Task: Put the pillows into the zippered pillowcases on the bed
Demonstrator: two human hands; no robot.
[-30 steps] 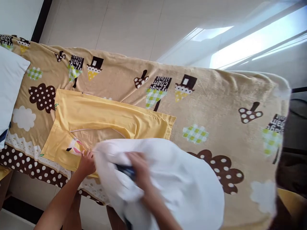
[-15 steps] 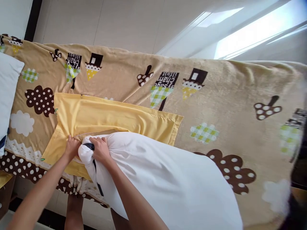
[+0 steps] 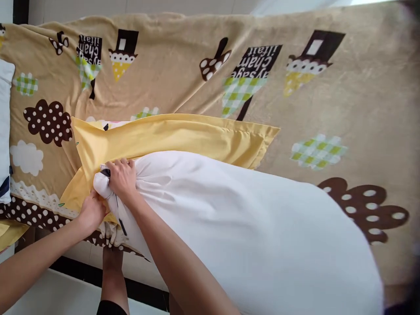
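A large white pillow (image 3: 249,218) lies across the bed toward my body, its left end bunched into a narrow fold. My right hand (image 3: 123,177) is wrapped around that bunched end, where a dark strip shows. Beneath it spreads a yellow pillowcase (image 3: 183,133), its far edge lifted a little and a patterned underside peeking out. My left hand (image 3: 93,212) is closed on the pillowcase's near layer, right beside the pillow's gathered tip. Its fingertips are partly hidden by the cloth and the pillow.
A tan patterned blanket (image 3: 164,83) covers the bed. Another white pillow (image 3: 5,131) with a dark corner lies at the left edge. More yellow cloth (image 3: 13,234) shows at the lower left. My leg (image 3: 113,280) stands against the bed's near side.
My left hand has moved down from the far side of the pillow's tip to its near side. The pillowcase's far edge has lifted. The view has shifted closer.
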